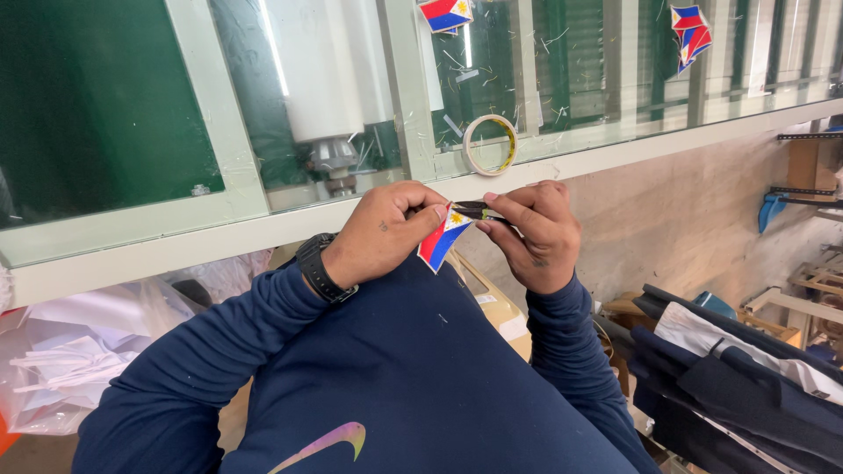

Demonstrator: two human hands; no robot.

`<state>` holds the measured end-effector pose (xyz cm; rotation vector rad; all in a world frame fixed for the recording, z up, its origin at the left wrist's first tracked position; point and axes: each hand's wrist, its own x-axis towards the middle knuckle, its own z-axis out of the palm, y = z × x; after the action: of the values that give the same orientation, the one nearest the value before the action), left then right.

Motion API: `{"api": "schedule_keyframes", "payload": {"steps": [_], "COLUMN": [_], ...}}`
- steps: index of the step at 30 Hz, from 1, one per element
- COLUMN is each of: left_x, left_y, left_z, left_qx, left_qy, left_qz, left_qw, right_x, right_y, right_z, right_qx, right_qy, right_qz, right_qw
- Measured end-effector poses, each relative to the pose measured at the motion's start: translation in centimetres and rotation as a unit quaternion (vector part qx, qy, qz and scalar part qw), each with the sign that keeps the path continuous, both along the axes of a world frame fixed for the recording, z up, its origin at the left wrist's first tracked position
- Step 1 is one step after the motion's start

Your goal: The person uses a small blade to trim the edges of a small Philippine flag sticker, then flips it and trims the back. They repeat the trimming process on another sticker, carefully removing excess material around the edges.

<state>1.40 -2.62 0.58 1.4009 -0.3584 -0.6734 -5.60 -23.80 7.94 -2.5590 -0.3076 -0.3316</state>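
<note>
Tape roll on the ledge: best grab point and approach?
Pinch the tape roll across its top rim, thumb through the open core, coming from above and the front. It stands on edge, leaning on the glass, so the back is blocked.

A tape roll [490, 145] rests on the glass-fronted frame [413, 105] beneath two hung flags [446, 13].

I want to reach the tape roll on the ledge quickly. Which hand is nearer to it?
Right. The right hand sits just below the tape roll; the left hand is lower and further left.
</note>
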Motion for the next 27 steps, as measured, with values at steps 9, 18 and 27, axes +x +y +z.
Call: {"api": "schedule_keyframes", "payload": {"steps": [9,18,27], "left_x": [0.1,0.5,0.3], "left_y": [-0.1,0.3,0.2], "left_z": [0.0,0.7,0.6], "left_qx": [0.014,0.04,0.029], "left_qy": [0.026,0.032,0.017], "left_qz": [-0.017,-0.045,-0.051], "left_qw": [0.999,0.998,0.998], "right_x": [0.2,0.7,0.8], "right_y": [-0.5,-1.3,-1.6], "right_z": [0.2,1.1,1.1], "right_qx": [-0.03,-0.073,-0.058], "right_qy": [-0.019,-0.008,0.01], "right_qz": [0.026,0.067,0.077], "right_qw": [0.999,0.995,0.995]}}
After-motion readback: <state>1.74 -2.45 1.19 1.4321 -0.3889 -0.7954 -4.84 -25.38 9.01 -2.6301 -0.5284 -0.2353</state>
